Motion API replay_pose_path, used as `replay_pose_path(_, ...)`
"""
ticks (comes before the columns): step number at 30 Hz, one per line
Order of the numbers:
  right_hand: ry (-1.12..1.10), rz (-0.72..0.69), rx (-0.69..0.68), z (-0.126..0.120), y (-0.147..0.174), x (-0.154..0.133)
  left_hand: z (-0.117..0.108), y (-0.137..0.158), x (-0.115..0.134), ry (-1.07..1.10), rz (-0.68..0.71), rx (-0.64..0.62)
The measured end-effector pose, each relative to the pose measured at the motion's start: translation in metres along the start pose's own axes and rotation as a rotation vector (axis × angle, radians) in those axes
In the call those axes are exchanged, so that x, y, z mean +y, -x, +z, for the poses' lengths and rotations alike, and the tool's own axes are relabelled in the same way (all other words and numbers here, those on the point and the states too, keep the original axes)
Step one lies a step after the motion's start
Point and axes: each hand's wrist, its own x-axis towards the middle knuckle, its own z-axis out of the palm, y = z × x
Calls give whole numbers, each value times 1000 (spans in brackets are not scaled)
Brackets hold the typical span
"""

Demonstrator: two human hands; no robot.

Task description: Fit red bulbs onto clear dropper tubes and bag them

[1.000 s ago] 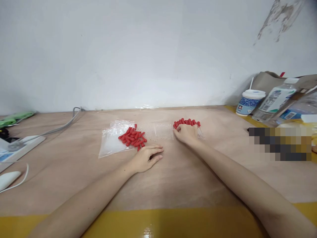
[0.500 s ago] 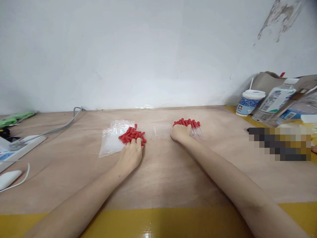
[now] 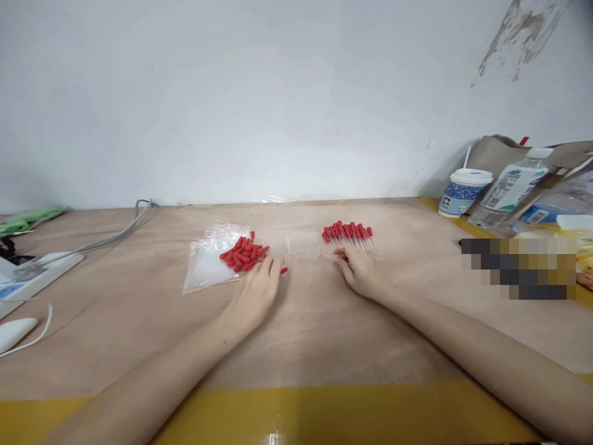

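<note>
My left hand (image 3: 254, 289) is closed on a red rubber bulb (image 3: 284, 270), whose end sticks out beside the fingertips. Just behind it lies a loose pile of red rubber bulbs (image 3: 241, 254), partly on clear zip bags (image 3: 202, 272). My right hand (image 3: 361, 270) pinches a thin clear dropper tube (image 3: 328, 253) that points left; its outline is faint. Between the hands, a row of bare clear tubes (image 3: 301, 246) lies side by side. Beyond my right fingers rest several droppers with red bulbs fitted (image 3: 348, 231), bulbs toward the wall.
On the right stand a paper cup (image 3: 463, 193) with a straw, a plastic bottle (image 3: 512, 185) and a grey-brown bag (image 3: 498, 151). To the left lie a power strip (image 3: 60, 269), a cable (image 3: 115, 233) and a white mouse-like object (image 3: 16, 334). A wall (image 3: 296, 111) bounds the back.
My left hand has drawn slightly right, away from the pile, with a red bulb. My right hand has shifted right and nearer to me, uncovering the fitted droppers, and now holds a tube.
</note>
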Motion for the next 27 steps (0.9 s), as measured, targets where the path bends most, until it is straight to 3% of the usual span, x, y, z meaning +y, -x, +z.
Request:
replay_pose_path(4,-35,-123,45,3,10,-9,25,-7,0,461,86,82)
replay_pose_path(9,-36,-191,11,3,16,-26,32,-14,1,703,87,65)
replay_pose_path(27,3,-267,-64,11,16,-33,34,-16,2,813,56,9)
